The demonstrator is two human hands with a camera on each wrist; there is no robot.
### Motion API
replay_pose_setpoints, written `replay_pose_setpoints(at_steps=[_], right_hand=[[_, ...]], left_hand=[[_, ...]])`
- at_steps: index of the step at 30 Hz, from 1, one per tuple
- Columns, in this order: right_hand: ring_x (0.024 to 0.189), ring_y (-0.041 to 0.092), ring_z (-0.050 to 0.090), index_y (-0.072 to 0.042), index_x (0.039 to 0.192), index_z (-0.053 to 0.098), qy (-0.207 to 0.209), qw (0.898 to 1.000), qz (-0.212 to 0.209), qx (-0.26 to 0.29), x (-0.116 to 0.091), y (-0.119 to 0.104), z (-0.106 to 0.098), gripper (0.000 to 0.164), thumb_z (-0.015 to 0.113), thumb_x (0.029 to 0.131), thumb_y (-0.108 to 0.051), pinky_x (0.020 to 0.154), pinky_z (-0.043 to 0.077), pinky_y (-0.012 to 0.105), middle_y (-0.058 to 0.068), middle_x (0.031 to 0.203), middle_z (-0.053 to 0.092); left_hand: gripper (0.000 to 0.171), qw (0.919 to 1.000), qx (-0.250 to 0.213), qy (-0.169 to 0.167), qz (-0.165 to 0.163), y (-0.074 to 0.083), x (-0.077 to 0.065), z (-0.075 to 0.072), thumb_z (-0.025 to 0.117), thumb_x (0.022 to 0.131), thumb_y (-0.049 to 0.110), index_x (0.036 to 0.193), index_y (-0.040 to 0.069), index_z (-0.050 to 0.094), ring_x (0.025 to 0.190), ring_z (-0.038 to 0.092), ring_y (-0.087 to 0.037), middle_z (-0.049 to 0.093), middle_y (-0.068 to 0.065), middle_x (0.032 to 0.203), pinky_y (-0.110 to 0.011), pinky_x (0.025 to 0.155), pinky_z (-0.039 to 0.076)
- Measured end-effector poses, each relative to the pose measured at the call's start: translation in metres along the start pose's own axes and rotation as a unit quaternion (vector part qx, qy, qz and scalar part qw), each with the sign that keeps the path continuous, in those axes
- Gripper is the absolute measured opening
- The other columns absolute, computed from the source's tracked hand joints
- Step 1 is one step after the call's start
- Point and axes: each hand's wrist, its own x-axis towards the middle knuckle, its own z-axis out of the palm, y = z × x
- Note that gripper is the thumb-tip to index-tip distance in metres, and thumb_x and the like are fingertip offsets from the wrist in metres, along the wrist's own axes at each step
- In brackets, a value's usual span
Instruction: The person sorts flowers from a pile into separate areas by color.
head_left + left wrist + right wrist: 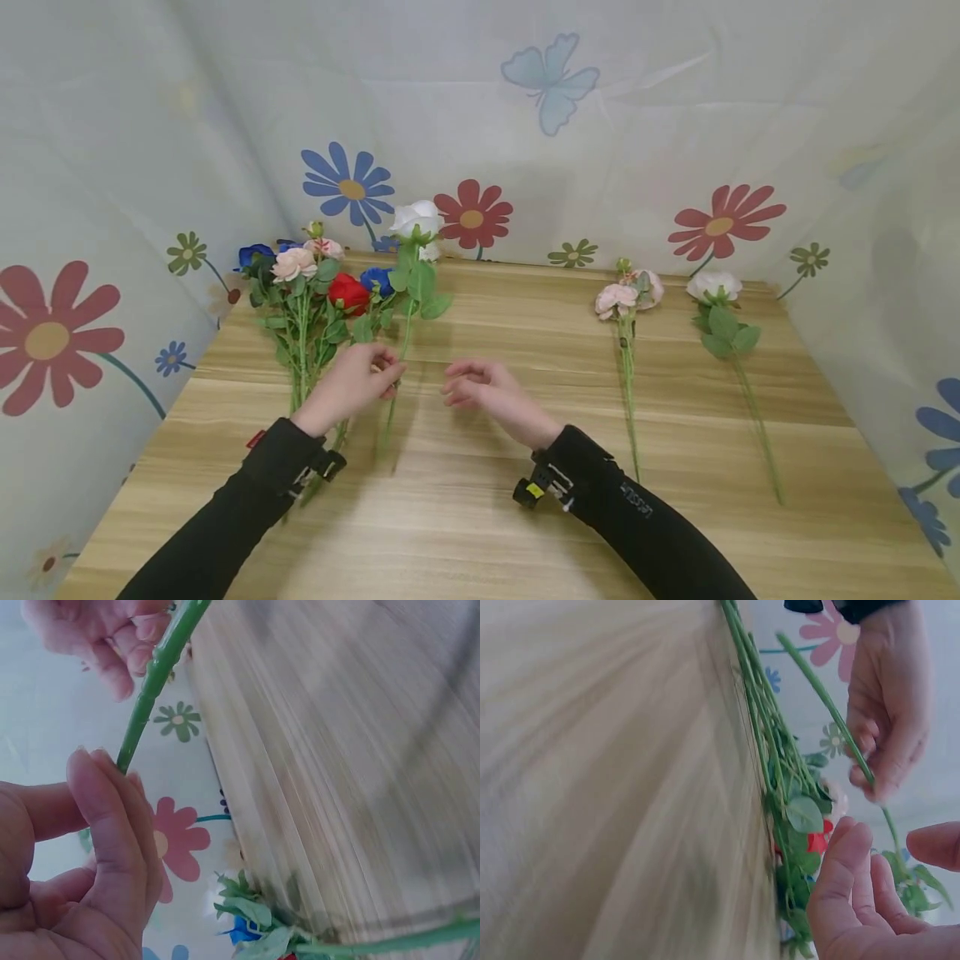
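My left hand (356, 385) pinches the green stem (156, 681) of a white rose (417, 220) between thumb and fingers. The rose stands above the table, bloom up, its leaves (422, 282) just under the head. To the right of that stem is my right hand (497, 398), its fingers loosely bent and nothing between them. In the right wrist view a gap shows between the right thumb and fingers, near the held stem (826, 699). Beside my left hand lies a bunch with a pink rose (294, 263), a red rose (349, 293) and a blue rose (377, 281).
On the right of the wooden table (480, 517) lie a pink flower spray (617, 298) and another white rose (714, 286), stems toward the near edge. A flower-printed curtain (600, 167) stands behind the table and at both sides.
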Motion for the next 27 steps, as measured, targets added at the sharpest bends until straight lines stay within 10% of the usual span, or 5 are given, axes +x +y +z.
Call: replay_pose_setpoints(at_steps=[14, 27], right_hand=[[0.100, 0.015, 0.067, 0.010, 0.137, 0.048, -0.072, 0.996, 0.036, 0.022, -0.010, 0.010, 0.003, 0.043, 0.053, 0.100, -0.011, 0.098, 0.056, 0.042, 0.033, 0.129, 0.059], [0.083, 0.011, 0.066, 0.015, 0.121, 0.054, -0.038, 0.999, -0.015, -0.007, -0.016, 0.017, 0.001, 0.033, 0.055, 0.103, -0.013, 0.075, 0.057, 0.023, 0.025, 0.100, 0.068]], left_hand=[[0.029, 0.9824, -0.186, 0.004, 0.013, 0.020, 0.025, 0.025, 0.059, 0.103, 0.018, 0.113, -0.009, 0.062, 0.070, 0.068, -0.010, 0.067, -0.020, 0.097, -0.046, 0.081, 0.061], [0.024, 0.9710, -0.238, 0.023, 0.007, 0.032, 0.037, 0.049, 0.064, 0.100, 0.019, 0.106, -0.004, 0.066, 0.070, 0.068, -0.013, 0.070, -0.017, 0.088, -0.028, 0.069, 0.060]])
